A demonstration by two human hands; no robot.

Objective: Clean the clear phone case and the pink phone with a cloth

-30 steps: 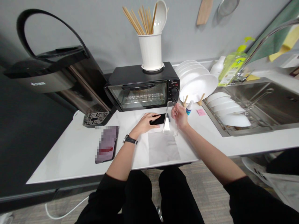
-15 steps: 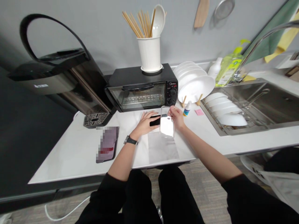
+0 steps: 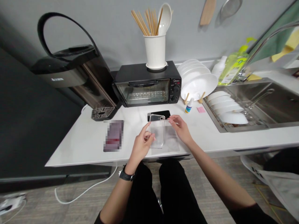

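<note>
My left hand (image 3: 141, 144) pinches a clear, rounded-rectangle case (image 3: 158, 133); my right hand (image 3: 180, 128) curls beside it, grip unclear. A glossy black phone (image 3: 163, 113) lies on the smooth white counter (image 3: 81, 143).

The black toaster oven (image 3: 147, 84) reads "Midea".

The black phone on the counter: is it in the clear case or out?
Out. The black phone lies crosswise on the white counter, and the left hand holds the clear case in front of it.

Black sleeves (image 3: 252, 214), black-strapped wristwatch (image 3: 126, 175)
</note>
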